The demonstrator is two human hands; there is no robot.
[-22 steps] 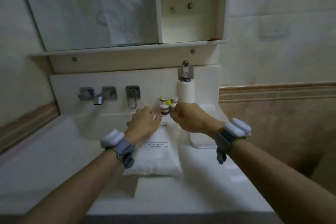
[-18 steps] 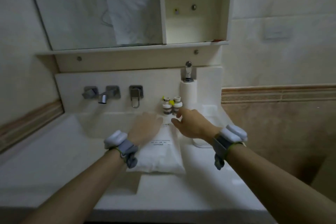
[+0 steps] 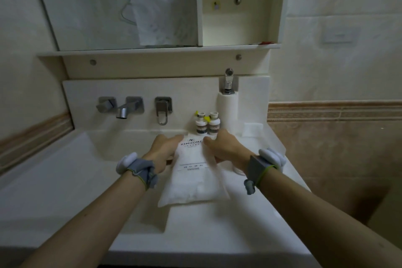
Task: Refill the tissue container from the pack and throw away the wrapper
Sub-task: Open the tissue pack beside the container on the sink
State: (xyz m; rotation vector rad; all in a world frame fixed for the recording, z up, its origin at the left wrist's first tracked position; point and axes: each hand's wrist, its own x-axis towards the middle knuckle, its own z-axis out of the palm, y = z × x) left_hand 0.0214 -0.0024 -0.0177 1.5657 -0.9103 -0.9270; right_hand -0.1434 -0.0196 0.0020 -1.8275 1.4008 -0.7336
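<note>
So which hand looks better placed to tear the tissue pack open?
Probably the right hand: its fingertips sit on the top edge of the tissue pack, near the printed end. The left hand holds the pack's side, which suits steadying it.

This is a bathroom, likely in a hotel or guest house. A white moulded washbasin bench (image 3: 65, 180) sits under a brushed-metal wall-mounted tap (image 3: 121, 109) and a mirrored white cabinet (image 3: 91, 6). Two small white toiletry bottles (image 3: 206, 124) stand by the back edge, beside a white paper roll on a chrome holder (image 3: 227, 111). Cream wall tiles carry a tan patterned border strip (image 3: 335, 111).
</note>
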